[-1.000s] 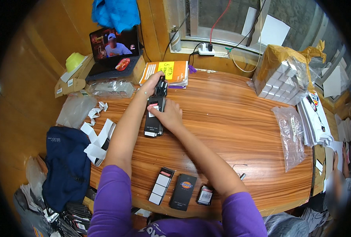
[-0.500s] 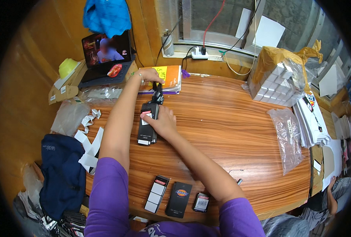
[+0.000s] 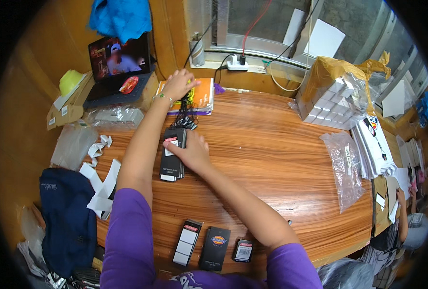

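Note:
My right hand (image 3: 194, 151) grips a stack of black hang tags (image 3: 172, 166), its thumb lying over the top tag near a white and red label. Thin black cords (image 3: 185, 118) run from the far end of the stack toward my left hand (image 3: 177, 85). That hand is closed over their far ends, above the folders; its thumb is hidden. Close to my body lie a black tag with white label panels (image 3: 187, 243), a plain black tag with a small emblem (image 3: 215, 250) and a small pile of barcode labels (image 3: 243, 251).
A laptop (image 3: 117, 84) stands at the far left, beside orange folders (image 3: 205, 98). Torn white paper strips (image 3: 103, 190) and a navy cloth item (image 3: 69, 221) lie left. On the right are a carton of white boxes (image 3: 327, 103) and a clear plastic bag (image 3: 343, 168). Another person's arm (image 3: 402, 216) shows far right.
My left hand has moved up and away from the stack, and the cords now stretch longer and more spread out. My right hand keeps its grip on the tags. The whole view has shifted slightly.

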The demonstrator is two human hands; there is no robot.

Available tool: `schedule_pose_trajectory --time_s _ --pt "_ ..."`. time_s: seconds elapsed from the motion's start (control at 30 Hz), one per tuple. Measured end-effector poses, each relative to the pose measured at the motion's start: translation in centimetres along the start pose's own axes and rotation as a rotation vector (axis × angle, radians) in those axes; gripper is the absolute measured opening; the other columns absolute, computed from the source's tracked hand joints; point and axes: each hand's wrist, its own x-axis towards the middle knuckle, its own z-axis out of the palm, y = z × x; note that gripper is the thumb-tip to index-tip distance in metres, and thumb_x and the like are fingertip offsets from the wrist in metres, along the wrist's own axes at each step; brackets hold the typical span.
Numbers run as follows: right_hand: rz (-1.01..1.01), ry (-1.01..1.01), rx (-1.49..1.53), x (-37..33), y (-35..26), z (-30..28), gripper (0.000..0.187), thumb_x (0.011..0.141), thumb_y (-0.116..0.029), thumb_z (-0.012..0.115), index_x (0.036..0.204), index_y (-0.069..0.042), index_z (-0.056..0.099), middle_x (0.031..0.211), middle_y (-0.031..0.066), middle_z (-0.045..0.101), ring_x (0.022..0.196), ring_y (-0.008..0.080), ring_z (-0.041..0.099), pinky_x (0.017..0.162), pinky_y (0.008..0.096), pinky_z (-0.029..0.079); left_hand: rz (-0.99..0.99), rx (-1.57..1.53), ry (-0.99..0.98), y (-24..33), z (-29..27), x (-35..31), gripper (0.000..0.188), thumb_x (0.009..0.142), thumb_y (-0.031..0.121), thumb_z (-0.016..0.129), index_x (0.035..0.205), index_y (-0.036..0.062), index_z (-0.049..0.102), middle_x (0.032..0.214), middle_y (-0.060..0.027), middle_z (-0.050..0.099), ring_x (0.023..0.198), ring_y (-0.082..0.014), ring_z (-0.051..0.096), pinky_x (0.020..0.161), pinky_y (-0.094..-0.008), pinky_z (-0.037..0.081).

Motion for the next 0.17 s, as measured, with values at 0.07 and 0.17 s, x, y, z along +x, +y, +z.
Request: schedule_pose_trajectory --time_s 0.07,0.17 --pt "-0.012 0.019 0.012 0.1 -0.1 -0.2 0.077 0.067 -0.062 0.059 0.108 0.002 0.05 0.105 0.0171 0.051 0.102 0.032 0.045 0.085 0.0427 0.033 -0.046 -0.166 0.124 0.6 -1.7 -0.6 0.039 0.085 0.042 0.051 0.097 0.0058 0.059 0.103 -0.0131 0.053 0.102 -0.0291 0.047 0.086 -0.0411 0.036" --pt "0.014 -0.072 0.04 0.4 -0.6 -0.7 0.074 0.067 -0.061 0.06 0.107 0.001 0.051 0.105 0.0168 0.052 0.102 0.0316 0.045 0.085 0.0425 0.034 -0.062 -0.362 0.288 0.8 -4.3 -3.0 0.037 0.085 0.04 0.051 0.098 0.0063 0.056 0.102 -0.0134 0.053 0.102 -0.0291 0.047 0.087 -0.0411 0.035"
